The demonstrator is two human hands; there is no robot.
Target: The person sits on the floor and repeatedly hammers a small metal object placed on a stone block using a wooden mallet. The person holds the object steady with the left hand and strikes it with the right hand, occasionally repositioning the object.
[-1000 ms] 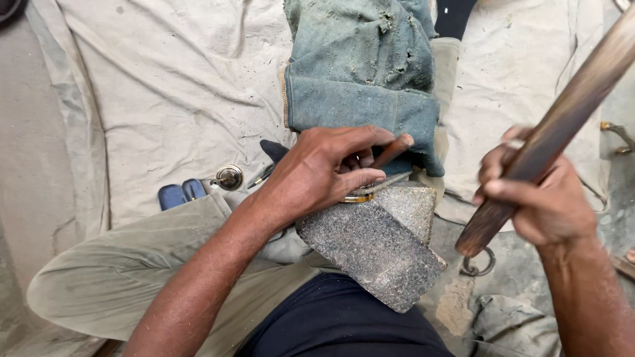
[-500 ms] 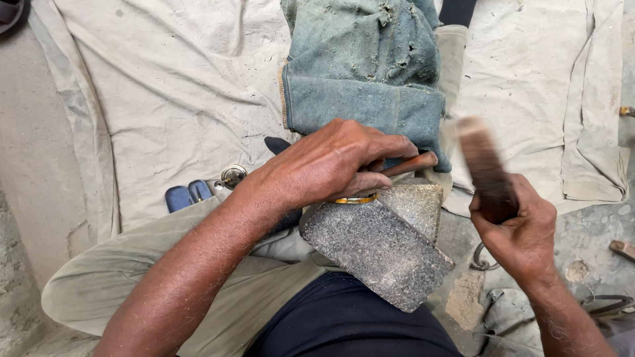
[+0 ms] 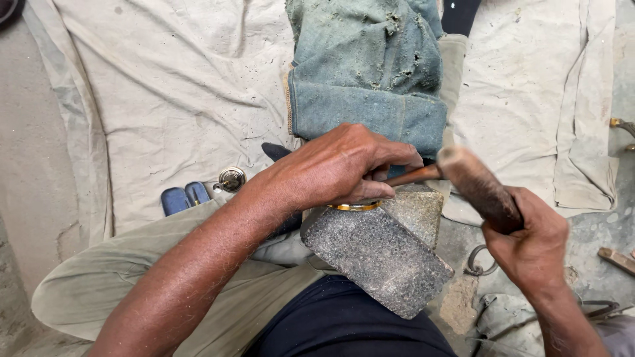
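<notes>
Two hands busy: left hand (image 3: 337,165) pinching brass ring (image 3: 354,207) on stone block (image 3: 377,254); right hand (image 3: 529,241) gripping, apparently, wooden mallet (image 3: 477,186).

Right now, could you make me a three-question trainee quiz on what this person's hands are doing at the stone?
1. True or false: the left hand presses a gold-coloured ring against the stone block.
2. What does the right hand grip?
A. a wooden club
B. a saw
C. a brush
3. Which folded cloth lies just beyond the block?

Key:
1. True.
2. A.
3. The dusty blue-green cloth.
</notes>
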